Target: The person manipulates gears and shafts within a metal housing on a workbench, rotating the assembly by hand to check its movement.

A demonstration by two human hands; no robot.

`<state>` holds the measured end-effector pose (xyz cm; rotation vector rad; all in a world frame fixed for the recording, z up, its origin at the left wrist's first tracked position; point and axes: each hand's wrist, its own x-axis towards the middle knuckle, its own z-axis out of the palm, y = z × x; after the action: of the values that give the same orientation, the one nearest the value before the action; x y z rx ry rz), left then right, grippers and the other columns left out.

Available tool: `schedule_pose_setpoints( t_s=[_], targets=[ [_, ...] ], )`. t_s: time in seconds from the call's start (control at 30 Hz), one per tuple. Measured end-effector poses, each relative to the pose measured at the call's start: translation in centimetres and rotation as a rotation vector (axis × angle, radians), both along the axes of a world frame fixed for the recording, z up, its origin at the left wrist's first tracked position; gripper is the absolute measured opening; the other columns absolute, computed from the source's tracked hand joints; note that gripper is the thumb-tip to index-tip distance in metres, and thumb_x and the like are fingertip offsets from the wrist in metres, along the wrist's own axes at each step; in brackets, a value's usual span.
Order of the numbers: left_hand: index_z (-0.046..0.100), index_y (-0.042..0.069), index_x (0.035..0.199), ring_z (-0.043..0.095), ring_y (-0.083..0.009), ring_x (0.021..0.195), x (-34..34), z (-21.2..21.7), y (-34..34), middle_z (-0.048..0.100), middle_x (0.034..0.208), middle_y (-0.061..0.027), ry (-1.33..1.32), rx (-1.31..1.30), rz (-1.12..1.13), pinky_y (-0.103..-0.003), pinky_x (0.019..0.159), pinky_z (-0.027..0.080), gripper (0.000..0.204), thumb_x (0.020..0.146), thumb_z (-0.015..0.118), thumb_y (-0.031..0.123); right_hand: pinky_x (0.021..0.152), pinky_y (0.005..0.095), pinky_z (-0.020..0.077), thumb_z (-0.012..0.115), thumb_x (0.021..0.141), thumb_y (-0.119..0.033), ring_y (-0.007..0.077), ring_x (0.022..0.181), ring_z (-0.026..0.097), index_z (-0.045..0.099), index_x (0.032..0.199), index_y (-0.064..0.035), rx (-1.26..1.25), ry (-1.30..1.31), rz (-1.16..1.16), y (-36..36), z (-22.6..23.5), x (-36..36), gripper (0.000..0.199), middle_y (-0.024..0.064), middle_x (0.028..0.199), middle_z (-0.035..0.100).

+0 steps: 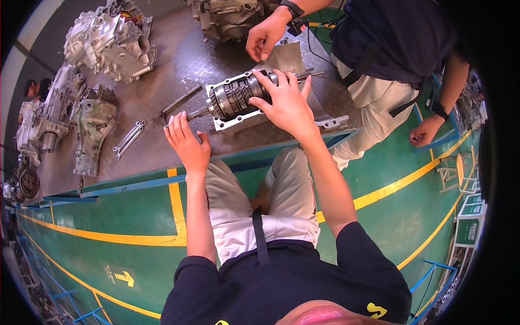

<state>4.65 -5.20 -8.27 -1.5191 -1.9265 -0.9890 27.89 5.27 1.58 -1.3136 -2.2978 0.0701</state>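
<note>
Gear cluster [235, 97]: I see stacked steel gears on a shaft, lying on its side.
Plate: a pale square flange carries the gears, tilted on edge.
Place: near the desk [162, 70] front edge, under my right hand [287, 105].

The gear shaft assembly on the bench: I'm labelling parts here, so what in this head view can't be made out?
- Gear shaft assembly: its right end is covered by the right hand.
- Plate under the assembly: mostly hidden by the gears.
- Left hand: rests flat on the bench; palm side unseen.
- Housing at the top edge: cut off by the frame and partly behind a co-worker's hand.
</note>
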Motion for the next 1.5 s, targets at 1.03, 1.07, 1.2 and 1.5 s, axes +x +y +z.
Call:
schedule_pose_setpoints(
  t_s=[1.03, 1.07, 1.2, 1.5],
  targets=[
    [0.05, 0.003, 0.14, 0.044, -0.0331, 0.138, 0.0, -0.2, 0.2, 0.053, 0.14, -0.015, 0.006, 0.011, 0.03, -0.053, 0.121, 0.023, 0.064, 0.076, 0.057, 0.005, 0.102, 0.0433, 0.042, 0.085, 0.071, -0.032, 0.0288, 0.123, 0.054, 0.06, 0.135, -0.0114, 0.027, -0.284, 0.563, 6.1, 6.8, 2.6, 0.071, 0.0091, 0.121, 0.061],
    [0.05, 0.003, 0.14, 0.044, -0.0331, 0.138, 0.0, -0.1, 0.2, 0.053, 0.14, -0.015, -0.001, 0.007, 0.03, -0.053, 0.121, 0.023, 0.064, 0.076, 0.057, 0.005, 0.104, 0.0432, 0.0405, 0.085, 0.07, -0.033, 0.0288, 0.123, 0.054, 0.06, 0.135, -0.0103, 0.039, -0.296, 0.605, 6.1, 6.4, 2.3, 0.072, 0.0092, 0.124, 0.061],
    [0.05, 0.004, 0.14, 0.044, -0.0335, 0.138, -0.1, -0.3, 0.2, 0.053, 0.14, -0.015, 0.004, 0.02, 0.032, -0.052, 0.121, 0.023, 0.064, 0.076, 0.057, 0.005, 0.106, 0.0429, 0.0397, 0.087, 0.068, -0.031, 0.0316, 0.117, 0.058, 0.062, 0.126, -0.0023, -0.078, -0.315, 0.663, 6.4, 6.4, -0.3, 0.069, 0.0127, 0.119, 0.065],
    [0.05, 0.005, 0.14, 0.044, -0.0322, 0.138, -0.7, -0.6, 0.0, 0.053, 0.14, -0.0143, -0.011, 0.014, 0.014, -0.051, 0.121, 0.023, 0.064, 0.076, 0.058, 0.004, 0.104, 0.0439, 0.0405, 0.084, 0.072, -0.037, 0.0267, 0.114, 0.06, 0.066, 0.121, -0.007, 0.011, -0.364, 0.679, 7.5, 7.0, 1.7, 0.06, 0.0082, 0.109, 0.069]
  ],
)
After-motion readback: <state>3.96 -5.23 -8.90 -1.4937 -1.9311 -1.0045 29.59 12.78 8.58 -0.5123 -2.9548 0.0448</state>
